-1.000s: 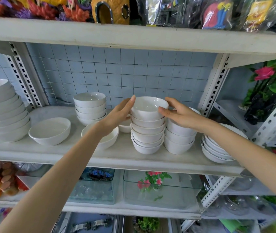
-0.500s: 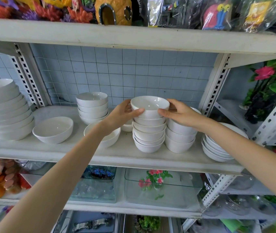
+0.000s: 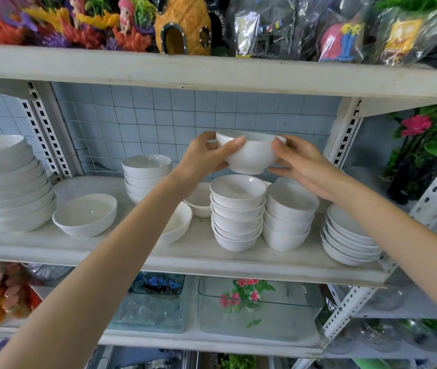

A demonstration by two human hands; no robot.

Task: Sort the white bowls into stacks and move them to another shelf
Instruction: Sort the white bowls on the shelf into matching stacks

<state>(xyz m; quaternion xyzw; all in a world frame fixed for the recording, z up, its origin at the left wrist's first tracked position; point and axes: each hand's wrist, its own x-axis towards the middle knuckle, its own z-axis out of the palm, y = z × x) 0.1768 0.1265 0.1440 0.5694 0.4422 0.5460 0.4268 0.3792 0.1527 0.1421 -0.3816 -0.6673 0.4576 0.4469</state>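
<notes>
both hands hold one white bowl (image 3: 250, 153) upright in the air above the middle shelf (image 3: 193, 258). the left hand (image 3: 206, 158) grips its rim and wall from nine o'clock, the right hand (image 3: 301, 163) from three o'clock, each grip clenched on the bowl. directly below it, apart from it, stands a stack of small bowls (image 3: 237, 213), with a second stack (image 3: 289, 215) just beside at three o'clock. a tall stack of wide bowls (image 3: 9, 182) sits at the shelf's far nine o'clock end.

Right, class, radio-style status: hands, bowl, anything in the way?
Left hand and right hand both gripping one white bowl. Bowl clear above the stack. Upper shelf overhead; nothing else blocking.
</notes>
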